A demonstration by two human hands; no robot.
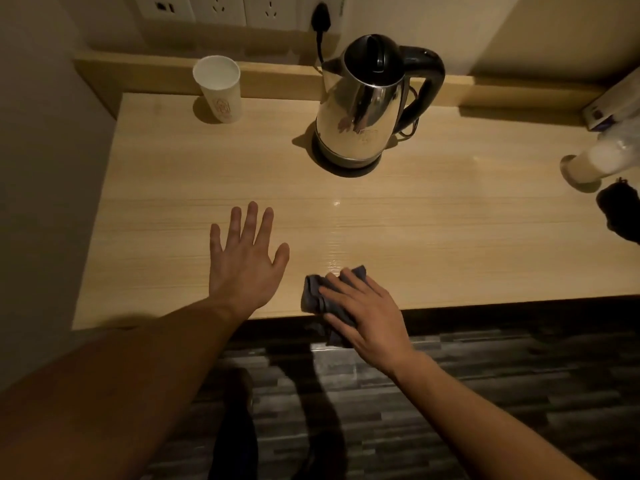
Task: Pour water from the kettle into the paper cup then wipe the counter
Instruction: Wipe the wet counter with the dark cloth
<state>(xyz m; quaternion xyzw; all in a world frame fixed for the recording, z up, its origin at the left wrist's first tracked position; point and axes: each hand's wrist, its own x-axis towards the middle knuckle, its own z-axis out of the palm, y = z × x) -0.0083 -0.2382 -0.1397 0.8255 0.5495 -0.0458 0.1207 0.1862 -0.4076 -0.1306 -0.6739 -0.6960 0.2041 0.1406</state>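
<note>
A steel kettle (360, 105) with a black lid and handle stands on its base at the back middle of the wooden counter (450, 237). Far left at the back is a white paper cup (219, 88), upright. My right hand (367, 313) presses a dark grey cloth (317, 294) onto the counter's front edge; part of the cloth hangs over the edge. My left hand (244, 261) lies flat on the counter with fingers spread, a little left of the cloth, holding nothing. A wet sheen shows on the wood just beyond the cloth.
A black plug and cord (320, 26) run from the wall sockets down behind the kettle. At the right edge stand a pale bottle (588, 164), a dark object (620, 213) and a box. A raised wooden ledge borders the back. A wall closes the left side.
</note>
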